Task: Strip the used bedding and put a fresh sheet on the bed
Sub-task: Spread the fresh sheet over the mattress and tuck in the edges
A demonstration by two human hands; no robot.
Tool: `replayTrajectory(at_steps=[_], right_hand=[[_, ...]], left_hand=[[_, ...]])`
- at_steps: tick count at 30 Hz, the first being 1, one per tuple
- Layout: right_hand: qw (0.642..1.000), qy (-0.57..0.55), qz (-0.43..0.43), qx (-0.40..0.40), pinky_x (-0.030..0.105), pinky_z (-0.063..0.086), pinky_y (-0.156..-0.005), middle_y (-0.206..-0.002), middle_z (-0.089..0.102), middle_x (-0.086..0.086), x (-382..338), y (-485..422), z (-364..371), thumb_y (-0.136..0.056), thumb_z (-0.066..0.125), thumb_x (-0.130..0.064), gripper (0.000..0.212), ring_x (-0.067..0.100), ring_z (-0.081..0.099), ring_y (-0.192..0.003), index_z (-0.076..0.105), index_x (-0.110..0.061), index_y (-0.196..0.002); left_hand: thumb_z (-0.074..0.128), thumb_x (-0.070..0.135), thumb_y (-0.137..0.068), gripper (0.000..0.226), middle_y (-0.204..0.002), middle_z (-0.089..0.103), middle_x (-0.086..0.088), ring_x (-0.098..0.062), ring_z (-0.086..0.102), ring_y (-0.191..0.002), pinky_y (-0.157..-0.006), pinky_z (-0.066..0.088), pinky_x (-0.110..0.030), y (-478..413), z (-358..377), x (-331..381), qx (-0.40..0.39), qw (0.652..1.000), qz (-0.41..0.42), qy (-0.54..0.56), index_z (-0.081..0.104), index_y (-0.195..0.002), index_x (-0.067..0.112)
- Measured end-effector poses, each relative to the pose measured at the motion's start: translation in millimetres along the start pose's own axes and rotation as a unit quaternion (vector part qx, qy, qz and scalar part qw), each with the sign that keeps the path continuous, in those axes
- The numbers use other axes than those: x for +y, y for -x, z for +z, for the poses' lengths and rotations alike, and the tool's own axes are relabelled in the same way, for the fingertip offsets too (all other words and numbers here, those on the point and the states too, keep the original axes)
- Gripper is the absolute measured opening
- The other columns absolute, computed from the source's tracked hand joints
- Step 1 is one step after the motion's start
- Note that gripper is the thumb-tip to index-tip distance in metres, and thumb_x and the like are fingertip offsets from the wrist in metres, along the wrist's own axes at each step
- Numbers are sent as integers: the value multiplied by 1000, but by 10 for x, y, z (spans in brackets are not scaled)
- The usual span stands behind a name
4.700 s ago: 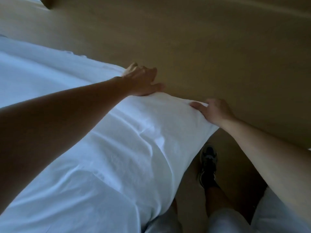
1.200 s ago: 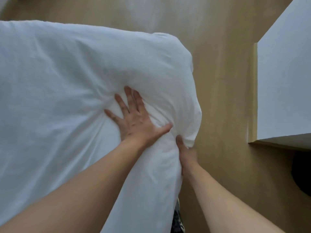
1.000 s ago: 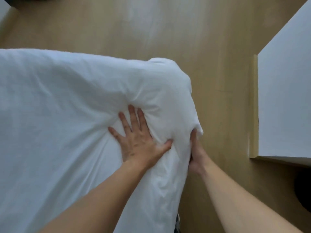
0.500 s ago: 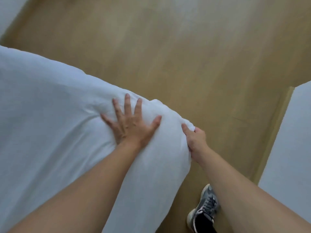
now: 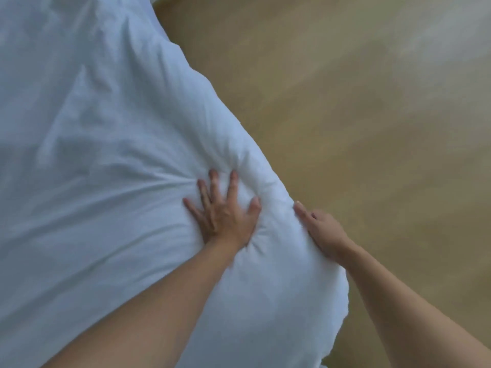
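Roughly, I judged sheet on, draped over bed corner, wrinkled. Left hand flat, fingers spread, pressed sheet; right hand touched corner edge, grip unclear. Tucking, smoothing were left.

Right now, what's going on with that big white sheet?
A person is working on a white sheet at one corner. The left hand presses flat on it, fingers spread, and wrinkles fan out from there. The right hand rests against the sheet's edge, next to the floor. Whether it grips the cloth is hidden.
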State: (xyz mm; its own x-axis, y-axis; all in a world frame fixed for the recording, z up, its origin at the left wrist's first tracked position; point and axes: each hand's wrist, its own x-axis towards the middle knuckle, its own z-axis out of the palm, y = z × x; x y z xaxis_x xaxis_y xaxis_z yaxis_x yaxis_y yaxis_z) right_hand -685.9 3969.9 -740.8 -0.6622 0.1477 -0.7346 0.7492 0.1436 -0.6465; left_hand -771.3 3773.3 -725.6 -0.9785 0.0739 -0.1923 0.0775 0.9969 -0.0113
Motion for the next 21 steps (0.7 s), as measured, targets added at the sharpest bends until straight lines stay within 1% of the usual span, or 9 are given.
replayTrajectory(at_steps=[1,4,5,8,11,13,16,19,21], right_hand=[[998,-44,-7,-40,22,51,-58,-68,67,-16,-276,-148,35,-72,54,-88,72,3,63,-60,62,-16,-72],[991,-89,-14,-95,37,63,-78,-88,78,-2,-1105,-575,235,-69,78,-70,62,15,75,-83,77,-15,-98],[992,-85,-7,-97,36,63,-74,-88,78,-1,-1353,-686,282,-65,82,-67,64,16,76,-82,77,-14,-100],[986,-108,27,-125,34,62,-71,-91,79,1,-1729,-977,262,-59,90,-59,64,19,76,-82,76,-11,-100],[976,-175,60,-114,40,61,-71,-96,77,15,-1600,-1032,182,-65,91,-41,56,31,76,-87,76,-4,-103],[968,-189,115,-123,41,61,-72,-98,76,19,-1452,-950,188,-68,88,-41,55,34,75,-89,76,-1,-104],[954,-166,161,-192,37,61,-71,-105,75,18,-1661,-1148,205,-62,87,-51,72,32,74,-96,73,-1,-112],[931,-204,101,-287,39,60,-83,-123,70,16,-2549,-1755,331,-73,73,-63,75,31,68,-112,69,-8,-124],[935,-169,58,-306,46,57,-93,-122,71,13,-3291,-2137,563,-70,79,-62,78,31,69,-111,66,-11,-127]], left_hand=[[28,75,-85,79,-169,10,-3,-31,8,-155,-119,1,-65,20,26,1,16,999,29,11,23,-156,42],[36,66,-91,72,-167,18,-7,-29,14,-155,-123,9,-57,-304,-71,-136,67,989,121,44,33,-155,34],[38,63,-91,72,-167,17,-8,-30,15,-155,-123,9,-55,-534,-119,-216,82,989,109,49,33,-155,31],[38,61,-90,80,-168,11,-12,-35,10,-155,-124,6,-55,-941,-250,-258,85,993,-60,56,23,-160,25],[42,62,-88,82,-167,16,-13,-35,16,-153,-122,12,-57,-824,-159,-39,78,993,-48,69,26,-159,24],[48,63,-87,76,-162,27,-14,-37,30,-147,-119,20,-56,-872,-205,-92,90,992,-2,89,40,-152,24],[54,64,-83,80,-158,32,-16,-39,37,-141,-115,25,-54,-1225,-288,-320,137,977,-122,107,44,-150,22],[55,69,-79,90,-165,23,-13,-37,25,-150,-121,19,-56,-1042,-245,-81,90,983,-128,97,36,-156,27],[53,71,-80,86,-162,29,-14,-38,31,-146,-119,22,-55,-1110,-229,12,82,984,-116,111,39,-153,29]])
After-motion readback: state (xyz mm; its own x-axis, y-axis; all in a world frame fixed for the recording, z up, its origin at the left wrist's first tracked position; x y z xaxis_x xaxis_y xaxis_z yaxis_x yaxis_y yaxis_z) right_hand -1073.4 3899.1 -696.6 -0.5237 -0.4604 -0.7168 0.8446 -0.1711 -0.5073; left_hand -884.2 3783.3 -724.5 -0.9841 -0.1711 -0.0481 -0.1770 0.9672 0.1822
